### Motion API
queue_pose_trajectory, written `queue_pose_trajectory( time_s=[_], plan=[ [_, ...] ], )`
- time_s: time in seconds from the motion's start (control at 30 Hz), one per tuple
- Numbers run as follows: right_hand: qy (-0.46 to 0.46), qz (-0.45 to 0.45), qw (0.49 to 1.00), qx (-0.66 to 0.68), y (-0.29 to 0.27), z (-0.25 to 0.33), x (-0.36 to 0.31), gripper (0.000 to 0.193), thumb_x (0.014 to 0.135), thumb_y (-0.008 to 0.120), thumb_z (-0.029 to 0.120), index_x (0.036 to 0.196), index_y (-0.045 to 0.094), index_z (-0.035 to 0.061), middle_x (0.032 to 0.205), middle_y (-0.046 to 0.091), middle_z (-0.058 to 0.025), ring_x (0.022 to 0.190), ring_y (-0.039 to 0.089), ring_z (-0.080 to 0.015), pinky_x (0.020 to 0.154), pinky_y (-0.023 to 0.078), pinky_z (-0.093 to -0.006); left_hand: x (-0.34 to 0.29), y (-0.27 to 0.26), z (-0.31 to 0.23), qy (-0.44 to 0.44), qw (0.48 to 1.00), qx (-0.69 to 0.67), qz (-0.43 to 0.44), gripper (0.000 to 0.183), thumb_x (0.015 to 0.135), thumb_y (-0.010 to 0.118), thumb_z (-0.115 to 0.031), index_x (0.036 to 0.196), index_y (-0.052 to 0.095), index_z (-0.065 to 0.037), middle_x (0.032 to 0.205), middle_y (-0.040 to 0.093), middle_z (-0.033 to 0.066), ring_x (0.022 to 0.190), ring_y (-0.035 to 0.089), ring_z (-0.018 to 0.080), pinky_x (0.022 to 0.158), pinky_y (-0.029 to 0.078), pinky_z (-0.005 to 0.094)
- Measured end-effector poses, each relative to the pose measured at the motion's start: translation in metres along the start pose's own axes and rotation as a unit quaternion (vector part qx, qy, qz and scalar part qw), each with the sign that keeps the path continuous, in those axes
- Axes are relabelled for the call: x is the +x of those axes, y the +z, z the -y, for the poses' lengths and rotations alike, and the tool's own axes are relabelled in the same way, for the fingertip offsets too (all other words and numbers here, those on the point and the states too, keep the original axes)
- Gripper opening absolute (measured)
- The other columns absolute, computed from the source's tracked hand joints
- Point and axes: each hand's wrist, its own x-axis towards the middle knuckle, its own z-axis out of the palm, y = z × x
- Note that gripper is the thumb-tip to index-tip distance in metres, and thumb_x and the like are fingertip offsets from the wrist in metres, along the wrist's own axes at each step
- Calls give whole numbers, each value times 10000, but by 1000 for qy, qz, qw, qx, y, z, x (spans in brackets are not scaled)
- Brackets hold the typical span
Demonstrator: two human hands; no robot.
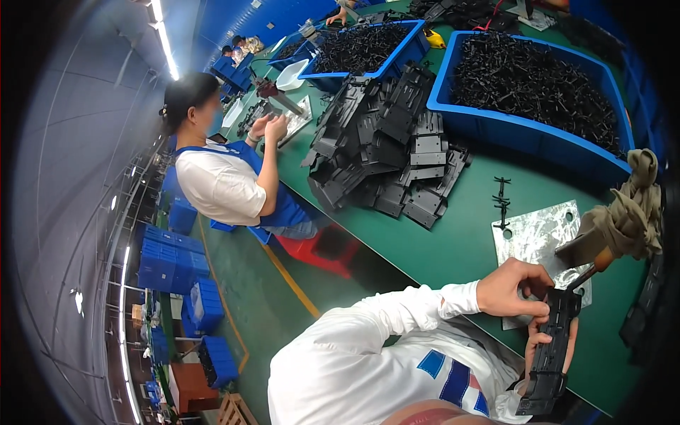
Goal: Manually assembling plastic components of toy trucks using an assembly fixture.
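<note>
My right hand holds a long black plastic part from below, its fingers wrapped round both sides. At the part's upper end my left hand is closed, thumb and forefinger pressed at its edge; anything small between them is hidden. Just beyond stands a bench fixture: a shiny metal base plate and an arm wrapped in tan cloth. A thin dark rod with an orange-brown collar slants down to the part's upper end. Small black clips lie beside the plate.
Black moulded parts are heaped on the green table. Behind stand blue bins full of small black pieces. A co-worker sits at the left, hands raised near another fixture. A red stool stands by the table edge.
</note>
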Motion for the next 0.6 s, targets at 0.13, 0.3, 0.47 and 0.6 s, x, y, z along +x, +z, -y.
queue_pose_trajectory(
  time_s=[0.13, 0.3, 0.47, 0.6],
  plan=[
    [-5, 6, 1000, -2, 2, 2, 4, 615, 985, 591, 497, 1393, 525, 42, 1274, 582, -152, 1126, 572, -260, 735, 540, -339, 4, -2, 1, -19, 999, -36, 8, 423, 773, 824, -242, 1067, 702, 37, 855, 724, 100, 760, 678, 143, 669, 546, 258],
    [-7, 13, 1000, -3, 5, -2, 6, 637, 988, 580, 506, 1390, 511, 17, 1279, 573, -165, 1131, 577, -264, 734, 542, -342, 4, -1, 3, -32, 997, -64, 7, 431, 782, 827, -227, 1080, 686, 51, 883, 717, 111, 766, 669, 137, 660, 557, 252],
    [-1, 9, 1000, -4, 3, -2, 2, 633, 991, 567, 515, 1387, 516, 24, 1285, 573, -158, 1134, 578, -265, 737, 543, -343, -2, 0, -3, -73, 995, -66, 8, 436, 793, 826, -212, 1112, 672, 41, 985, 708, 107, 880, 659, 137, 713, 558, 248],
    [-25, 1, 1000, 4, -4, -3, -8, 592, 992, 568, 495, 1383, 530, 52, 1306, 577, -143, 1128, 572, -267, 732, 538, -344, -6, 6, -5, -88, 994, -56, 23, 424, 801, 821, -207, 1107, 668, 44, 979, 714, 116, 869, 677, 141, 721, 568, 248]
  ],
)
